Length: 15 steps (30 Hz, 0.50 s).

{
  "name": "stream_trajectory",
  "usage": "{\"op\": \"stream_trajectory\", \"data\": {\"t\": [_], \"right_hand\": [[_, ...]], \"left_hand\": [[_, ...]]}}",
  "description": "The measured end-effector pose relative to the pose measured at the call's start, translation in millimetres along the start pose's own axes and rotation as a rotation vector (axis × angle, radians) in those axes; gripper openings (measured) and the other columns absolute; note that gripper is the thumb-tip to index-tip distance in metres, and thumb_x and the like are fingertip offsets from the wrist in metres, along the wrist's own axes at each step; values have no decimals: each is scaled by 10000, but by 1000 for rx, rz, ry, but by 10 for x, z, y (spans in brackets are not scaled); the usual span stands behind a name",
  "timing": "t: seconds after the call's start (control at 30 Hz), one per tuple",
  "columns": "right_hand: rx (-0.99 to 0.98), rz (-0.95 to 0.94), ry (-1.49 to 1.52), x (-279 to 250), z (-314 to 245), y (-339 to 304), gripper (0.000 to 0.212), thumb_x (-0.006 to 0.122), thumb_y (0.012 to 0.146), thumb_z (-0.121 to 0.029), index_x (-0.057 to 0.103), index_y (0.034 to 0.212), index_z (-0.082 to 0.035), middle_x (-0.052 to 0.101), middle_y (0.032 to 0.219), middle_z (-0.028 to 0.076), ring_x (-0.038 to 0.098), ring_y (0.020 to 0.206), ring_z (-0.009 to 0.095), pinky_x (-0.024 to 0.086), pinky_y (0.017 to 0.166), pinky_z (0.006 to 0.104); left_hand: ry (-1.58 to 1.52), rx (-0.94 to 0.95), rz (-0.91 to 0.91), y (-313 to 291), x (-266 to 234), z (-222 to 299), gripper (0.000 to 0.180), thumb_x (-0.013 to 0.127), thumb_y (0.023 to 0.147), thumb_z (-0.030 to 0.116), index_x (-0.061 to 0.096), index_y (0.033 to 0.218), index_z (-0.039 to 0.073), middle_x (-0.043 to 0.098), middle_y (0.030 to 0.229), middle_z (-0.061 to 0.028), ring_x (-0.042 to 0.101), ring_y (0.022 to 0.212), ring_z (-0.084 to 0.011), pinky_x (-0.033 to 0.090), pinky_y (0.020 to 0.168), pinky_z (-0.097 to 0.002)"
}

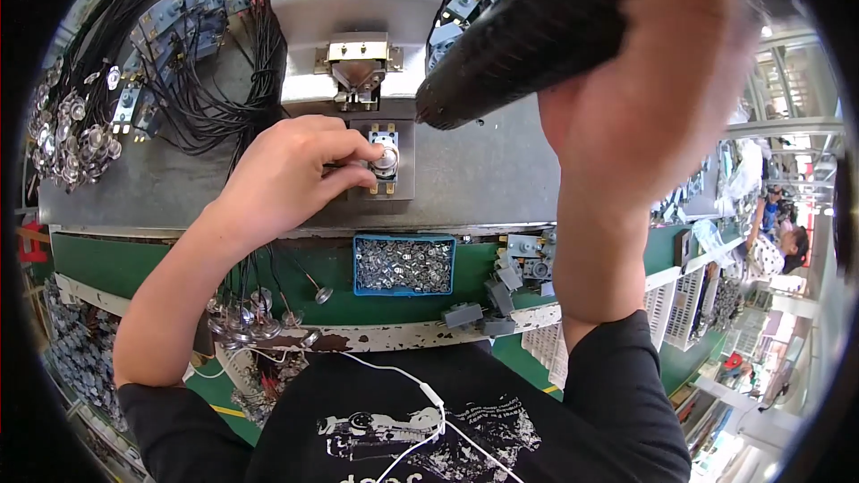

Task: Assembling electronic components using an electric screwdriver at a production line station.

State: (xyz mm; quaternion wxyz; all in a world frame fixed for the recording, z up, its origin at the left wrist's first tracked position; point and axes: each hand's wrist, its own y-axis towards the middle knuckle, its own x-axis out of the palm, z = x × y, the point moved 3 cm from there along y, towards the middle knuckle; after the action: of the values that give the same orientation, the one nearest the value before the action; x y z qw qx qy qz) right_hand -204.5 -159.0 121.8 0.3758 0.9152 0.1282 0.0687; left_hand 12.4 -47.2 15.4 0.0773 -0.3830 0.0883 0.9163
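A small grey switch block (pixel 384 142) with brass terminals lies on a square metal plate (pixel 406 190) at the middle of the bench. On top of it sits a round silver disc part (pixel 386 159). My left hand (pixel 300 165) comes in from the left, its thumb and fingers closed at the disc's left edge. High on the right and close to the camera, my right hand (pixel 658 72) is wrapped round a black cylindrical tool (pixel 528 40) shaped like an electric screwdriver. Its tapered end points down-left, beside the plate; no bit can be made out.
Behind the plate stands a pale machine head (pixel 358 4) with a metal mechanism. Black wire bundles (pixel 259 80) and grey blocks (pixel 192 13) cover the bench's left. A blue tray (pixel 403 291) of small metal parts stands in front, with loose grey blocks (pixel 501 291) to its right.
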Motion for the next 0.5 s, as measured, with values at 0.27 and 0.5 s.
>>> {"op": "stream_trajectory", "data": {"t": [0.27,0.5], "right_hand": [[210,-86,94,774,-9,130,599,780,925,-76,410,1382,36,694,996,126,686,810,142,551,660,272],[-596,-119,490,1301,422,374,492,760,877,91,451,1252,12,672,877,79,641,715,98,519,609,234]], "left_hand": [[58,55,35,-18,43,-38,184,780,853,215,750,983,89,670,826,-68,676,845,-282,538,747,-420],[53,47,13,-36,20,-34,188,766,853,225,736,967,79,681,838,-80,680,866,-306,541,771,-441]]}}
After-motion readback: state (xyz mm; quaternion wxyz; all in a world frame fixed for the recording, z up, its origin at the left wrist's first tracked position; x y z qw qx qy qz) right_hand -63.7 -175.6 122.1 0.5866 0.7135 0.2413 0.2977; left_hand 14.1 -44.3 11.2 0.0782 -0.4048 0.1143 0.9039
